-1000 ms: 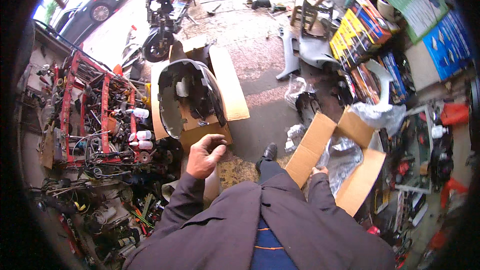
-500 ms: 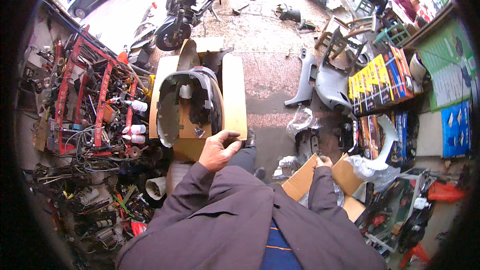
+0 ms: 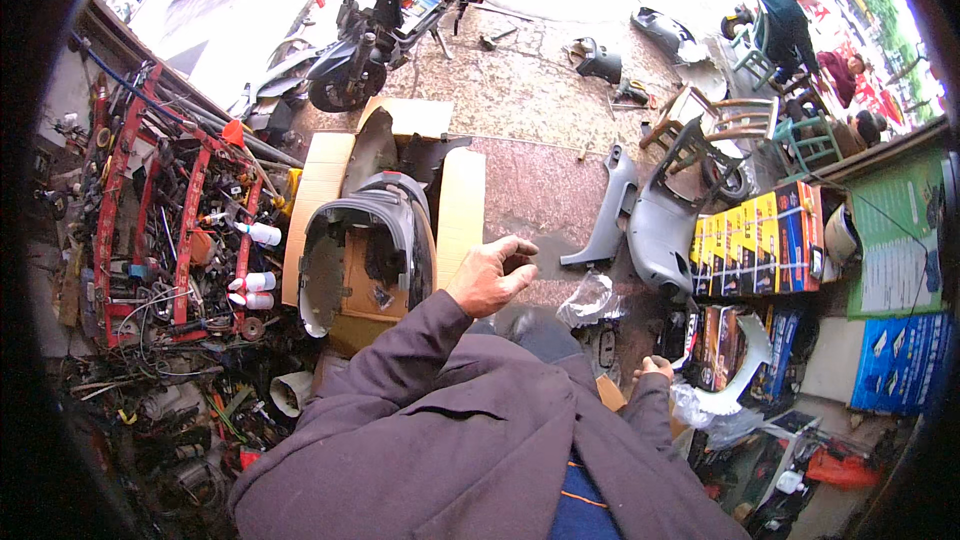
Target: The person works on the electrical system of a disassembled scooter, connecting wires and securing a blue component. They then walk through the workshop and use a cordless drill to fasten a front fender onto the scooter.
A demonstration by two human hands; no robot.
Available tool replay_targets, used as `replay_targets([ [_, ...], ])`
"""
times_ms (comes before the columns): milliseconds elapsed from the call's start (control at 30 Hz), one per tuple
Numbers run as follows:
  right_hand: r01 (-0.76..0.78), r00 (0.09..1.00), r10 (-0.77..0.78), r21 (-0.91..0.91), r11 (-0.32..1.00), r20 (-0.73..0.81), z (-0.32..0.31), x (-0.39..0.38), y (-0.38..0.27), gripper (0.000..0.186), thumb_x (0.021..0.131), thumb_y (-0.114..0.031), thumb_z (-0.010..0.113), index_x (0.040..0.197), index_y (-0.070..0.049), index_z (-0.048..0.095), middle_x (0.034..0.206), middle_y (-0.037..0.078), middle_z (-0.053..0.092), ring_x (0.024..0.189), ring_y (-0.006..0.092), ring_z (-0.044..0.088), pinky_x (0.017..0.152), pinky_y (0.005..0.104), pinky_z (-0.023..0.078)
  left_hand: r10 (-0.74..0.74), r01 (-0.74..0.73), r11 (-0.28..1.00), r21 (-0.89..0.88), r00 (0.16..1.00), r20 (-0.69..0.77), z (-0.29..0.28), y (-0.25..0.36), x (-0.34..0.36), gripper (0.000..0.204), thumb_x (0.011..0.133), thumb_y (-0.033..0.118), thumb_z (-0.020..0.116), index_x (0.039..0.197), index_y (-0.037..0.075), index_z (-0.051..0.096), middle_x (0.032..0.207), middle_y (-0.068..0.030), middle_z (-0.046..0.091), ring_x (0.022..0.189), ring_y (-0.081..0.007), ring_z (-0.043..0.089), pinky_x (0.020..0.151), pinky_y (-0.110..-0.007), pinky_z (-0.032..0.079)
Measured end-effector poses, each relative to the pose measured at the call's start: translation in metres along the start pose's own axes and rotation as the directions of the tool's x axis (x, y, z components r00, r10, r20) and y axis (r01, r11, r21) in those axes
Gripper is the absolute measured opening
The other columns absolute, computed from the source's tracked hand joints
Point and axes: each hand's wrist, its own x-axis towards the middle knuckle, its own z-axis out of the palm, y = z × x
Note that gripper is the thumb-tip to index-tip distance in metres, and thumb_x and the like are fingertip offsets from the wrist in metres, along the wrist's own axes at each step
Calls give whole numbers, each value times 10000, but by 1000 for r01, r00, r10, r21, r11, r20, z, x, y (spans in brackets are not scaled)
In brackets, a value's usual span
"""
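Observation:
My left hand (image 3: 492, 275) hangs in the air with fingers loosely bent and apart from the thumb, nothing between them. Just left of it stands an open cardboard box (image 3: 459, 202) with grey and black plastic motorbike body panels (image 3: 408, 192) sticking out. On the right, my right hand (image 3: 654, 368) is low with its fingers curled in; whatever they might hold is hidden. Beside that hand lie crumpled clear plastic wrap (image 3: 715, 418) and a pale curved panel (image 3: 748, 370). A strip of cardboard (image 3: 610, 393) shows between my right forearm and my body.
Red metal racking (image 3: 190, 230) full of tools and parts lines the left side. Ahead stands a stripped motorbike (image 3: 365, 50). Grey body panels (image 3: 660, 235) lie at right beside wooden chairs (image 3: 715, 118) and strapped yellow boxes (image 3: 755, 245). Two people (image 3: 785, 30) are far right.
My left hand has moved right, away from the box's edge. My right hand has come off the cardboard flaps and shifted slightly right and nearer. The whole view has turned a little.

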Motion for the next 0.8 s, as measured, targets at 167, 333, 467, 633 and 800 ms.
replay_targets([
  [167, 35, 991, -22, -100, 994, 129, 44, 48, -51, 323, 851, -92, 610, 1158, -14, 549, 846, 143, 634, 521, 205, 611, 434, 357, 519, -107, 105, 994, -31, 991, -76, -13, -1, 41, 288, 873, 108, 646, 1119, -33, 594, 971, -121, 678, 880, -151, 637, 788, -286, 522],
  [333, 163, 965, -119, -180, 970, 234, 113, 145, -113, 321, 842, -104, 612, 1139, 7, 566, 816, 139, 637, 510, 190, 599, 427, 328, 496, -194, 195, 981, -10, 966, -169, -27, 8, 100, 292, 885, 75, 636, 1146, -44, 583, 992, -87, 669, 911, -122, 624, 814, -263, 508],
  [467, 347, 913, -273, -226, 910, 304, 171, 195, -192, 354, 824, -138, 626, 1128, 34, 568, 793, 150, 639, 534, 201, 612, 439, 338, 498, -196, 201, 980, -3, 951, -240, -32, 17, 165, 290, 890, 85, 643, 1146, -39, 585, 993, -82, 667, 904, -116, 624, 800, -251, 507],
  [633, 355, 899, -262, -234, 905, 350, 214, 214, -332, 345, 800, -144, 660, 1069, 63, 598, 867, 175, 670, 579, 195, 633, 527, 328, 519, -194, 176, 981, -85, 917, -349, -27, 24, 227, 271, 855, 103, 675, 1082, -40, 627, 905, -75, 675, 810, -102, 616, 741, -253, 512],
  [800, 378, 873, -290, -168, 910, 393, 248, 239, -400, 302, 851, -123, 625, 1112, 21, 571, 910, 154, 657, 534, 192, 618, 436, 322, 498, -264, 228, 964, -140, 888, -377, -38, 23, 264, 254, 864, 88, 662, 1081, -39, 624, 902, -64, 670, 807, -94, 605, 735, -243, 505],
])
